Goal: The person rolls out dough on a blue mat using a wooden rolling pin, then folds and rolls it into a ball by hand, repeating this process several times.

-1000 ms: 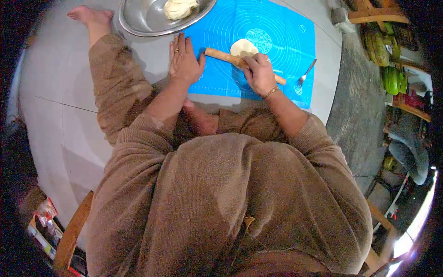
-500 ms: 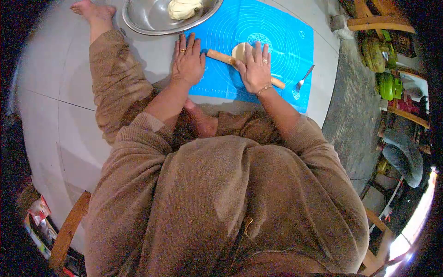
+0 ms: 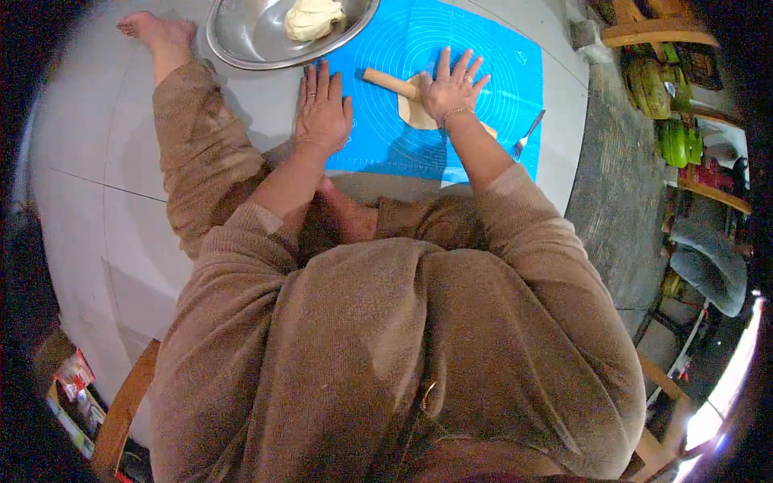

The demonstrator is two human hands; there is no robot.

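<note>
A blue mat [image 3: 386,145] with white printed rings lies on the floor. My right hand [image 3: 455,87], fingers spread, presses its palm on a wooden rolling pin [image 3: 390,83], which slants across the mat. Under the pin, a flat piece of dough [image 3: 416,114] shows on both sides of it. My left hand [image 3: 324,113] lies flat at the mat's left edge, fingers extended, holding nothing. Beyond it, a metal bowl [image 3: 241,40] holds a lump of pale dough [image 3: 314,18].
A fork [image 3: 527,135] lies on the mat's right edge. My bare foot [image 3: 157,30] and outstretched leg are at the left. Wooden furniture [image 3: 660,32], green objects [image 3: 676,143] and a grey cushion [image 3: 708,266] stand on the right.
My right hand and the rolling pin have moved forward over the dough, uncovering its near part. The fingers of my right hand are spread wider. My left hand stays flat.
</note>
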